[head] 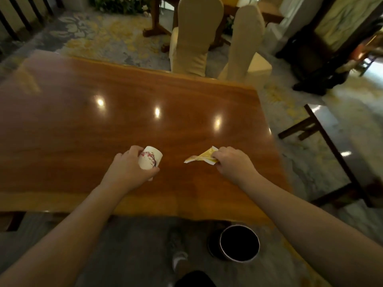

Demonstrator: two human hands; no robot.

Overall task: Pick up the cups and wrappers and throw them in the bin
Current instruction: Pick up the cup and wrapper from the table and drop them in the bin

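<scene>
The left grip (129, 168) is wrapped around a white cup (149, 160) with a red blossom print, tilted over the wooden surface (145, 100). The right grip (232, 162) pinches a yellow wrapper (202, 158) just above that surface. A dark round bin (239, 243) stands on the floor below its near edge.

Before me lies a glossy reddish wooden surface (145, 104) with three bright ceiling-light reflections on it. Beyond its far edge stand two chairs in cream fabric covers (196, 32), on a grey carpet with yellow floral patterns (99, 36). A dark wooden stand (317, 65) rises at my right.
</scene>
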